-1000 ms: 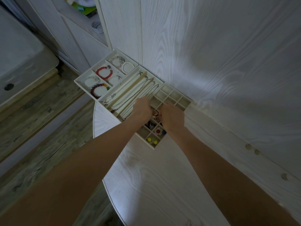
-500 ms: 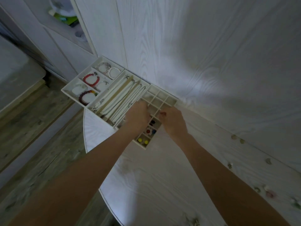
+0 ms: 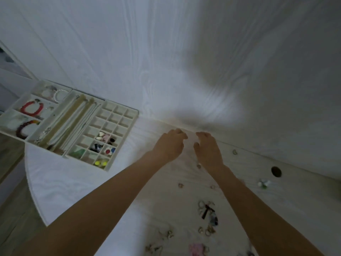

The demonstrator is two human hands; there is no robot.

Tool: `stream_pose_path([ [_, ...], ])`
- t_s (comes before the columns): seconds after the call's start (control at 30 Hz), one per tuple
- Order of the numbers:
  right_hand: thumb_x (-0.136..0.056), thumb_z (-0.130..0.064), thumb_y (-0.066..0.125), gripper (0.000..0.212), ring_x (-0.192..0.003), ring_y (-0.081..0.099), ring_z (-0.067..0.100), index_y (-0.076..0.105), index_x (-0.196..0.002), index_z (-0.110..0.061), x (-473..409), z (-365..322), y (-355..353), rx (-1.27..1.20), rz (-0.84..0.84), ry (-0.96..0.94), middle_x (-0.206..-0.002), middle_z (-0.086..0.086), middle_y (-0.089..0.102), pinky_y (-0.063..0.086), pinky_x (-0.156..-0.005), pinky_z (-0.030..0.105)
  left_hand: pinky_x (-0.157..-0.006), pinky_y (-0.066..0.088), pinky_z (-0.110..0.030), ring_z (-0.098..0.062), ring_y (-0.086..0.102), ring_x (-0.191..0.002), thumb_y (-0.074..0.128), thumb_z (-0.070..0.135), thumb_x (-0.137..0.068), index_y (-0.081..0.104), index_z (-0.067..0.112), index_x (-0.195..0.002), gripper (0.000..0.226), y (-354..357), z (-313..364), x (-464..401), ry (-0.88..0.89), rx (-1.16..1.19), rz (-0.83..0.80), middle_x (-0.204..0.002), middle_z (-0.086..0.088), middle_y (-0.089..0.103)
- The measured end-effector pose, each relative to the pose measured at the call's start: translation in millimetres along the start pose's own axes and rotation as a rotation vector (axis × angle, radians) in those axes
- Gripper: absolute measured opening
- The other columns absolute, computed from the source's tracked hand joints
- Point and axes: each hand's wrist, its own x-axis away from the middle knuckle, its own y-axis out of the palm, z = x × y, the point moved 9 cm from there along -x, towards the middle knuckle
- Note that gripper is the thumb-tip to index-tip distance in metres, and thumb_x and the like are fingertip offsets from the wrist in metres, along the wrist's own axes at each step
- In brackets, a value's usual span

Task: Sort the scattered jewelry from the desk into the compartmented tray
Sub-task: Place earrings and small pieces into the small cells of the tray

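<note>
Small earrings and rings (image 3: 206, 213) are seen scattered over the near right of the table (image 3: 73, 182), well apart from the tray (image 3: 135, 115) at its far left corner, where several small compartments are already filled. The pieces are judged light, hard and slippery, best pinched singly by their edges. The left hand (image 3: 168, 145) and right hand (image 3: 208, 150) are held above the table with fingers loosely curled, nothing seen gripped. Open surface lies between; the wall closes the far side.
</note>
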Motion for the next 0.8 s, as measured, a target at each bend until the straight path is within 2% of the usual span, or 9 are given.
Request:
stream_pose_path([
  [0.17,-0.098,-0.009,0.037,0.047,-0.132,0.033,0.025,0.031,-0.144,-0.010,-1,56,5,0.068,-0.090,0.005,-0.148,0.010,0.031,0.034,-0.103,0.034,-0.112,0.020,-0.037,-0.021,0.019,-0.143,0.040,0.009,-0.095,0.024,0.020,-0.148,0.057,44,40,-24,0.085,-0.154,-0.117,-0.157,-0.006,0.015],
  [0.3,-0.098,-0.007,0.033,0.049,-0.132,0.032,0.025,0.027,-0.146,-0.011,-4,60,19,0.097,-0.143,-0.106,-0.150,0.009,0.028,0.037,-0.103,0.038,-0.110,0.023,-0.034,-0.019,0.023,-0.141,0.043,0.007,-0.090,0.023,0.018,-0.148,0.062,55,41,-30,0.042,-0.179,-0.024,-0.154,-0.004,0.024],
  [0.4,-0.098,-0.008,0.033,0.045,-0.127,0.039,0.022,0.035,-0.142,-0.014,-8,56,22,0.148,-0.075,-0.151,-0.143,0.005,0.035,0.041,-0.097,0.036,-0.102,0.032,-0.034,-0.021,0.033,-0.134,0.044,0.003,-0.087,0.031,0.017,-0.144,0.060,55,43,-31,0.049,-0.135,0.035,-0.148,-0.004,0.033],
  [0.5,-0.095,-0.004,0.038,0.039,-0.122,0.043,0.026,0.045,-0.133,-0.006,-13,54,19,0.208,0.002,-0.135,-0.136,0.011,0.042,0.043,-0.090,0.037,-0.096,0.037,-0.037,-0.027,0.040,-0.126,0.042,0.001,-0.089,0.040,0.008,-0.138,0.049,53,41,-34,0.045,-0.189,0.023,-0.142,-0.009,0.037],
  [0.6,-0.071,0.005,0.071,0.021,-0.089,0.062,0.031,0.066,-0.090,0.000,-16,43,9,0.204,0.123,-0.196,-0.098,0.017,0.062,0.051,-0.059,0.032,-0.080,0.043,-0.038,-0.031,0.053,-0.106,0.049,0.000,-0.088,0.060,0.001,-0.111,0.026,43,47,-38,0.106,-0.334,0.082,-0.119,-0.015,0.055],
  [0.63,-0.061,0.007,0.077,0.023,-0.080,0.064,0.030,0.065,-0.079,-0.001,-18,43,8,0.196,0.135,-0.203,-0.087,0.016,0.063,0.050,-0.051,0.028,-0.068,0.046,-0.036,-0.031,0.060,-0.091,0.063,0.000,-0.079,0.066,0.002,-0.091,0.013,39,49,-38,0.131,-0.370,0.122,-0.100,-0.015,0.062],
  [0.67,-0.060,0.008,0.078,0.022,-0.081,0.064,0.030,0.064,-0.076,-0.001,-19,43,8,0.178,0.129,-0.207,-0.083,0.016,0.063,0.049,-0.049,0.027,-0.055,0.045,-0.031,-0.028,0.062,-0.073,0.077,0.000,-0.064,0.067,0.005,-0.071,0.014,36,49,-37,0.143,-0.416,0.125,-0.078,-0.012,0.063],
  [0.73,-0.077,0.007,0.064,0.014,-0.103,0.058,0.032,0.063,-0.090,0.002,-22,44,7,0.137,0.101,-0.198,-0.099,0.018,0.060,0.050,-0.063,0.032,-0.042,0.039,-0.022,-0.021,0.056,-0.049,0.090,0.001,-0.036,0.058,0.011,-0.048,0.036,39,42,-40,0.143,-0.451,0.117,-0.053,-0.004,0.054],
  [0.8,-0.091,0.003,0.046,0.024,-0.124,0.042,0.030,0.054,-0.113,-0.001,-26,46,14,0.211,0.060,-0.198,-0.121,0.017,0.051,0.046,-0.085,0.033,-0.039,0.034,-0.020,-0.018,0.052,-0.043,0.090,0.000,-0.029,0.054,0.013,-0.045,0.042,34,41,-41,0.113,-0.431,0.121,-0.048,-0.002,0.050],
])
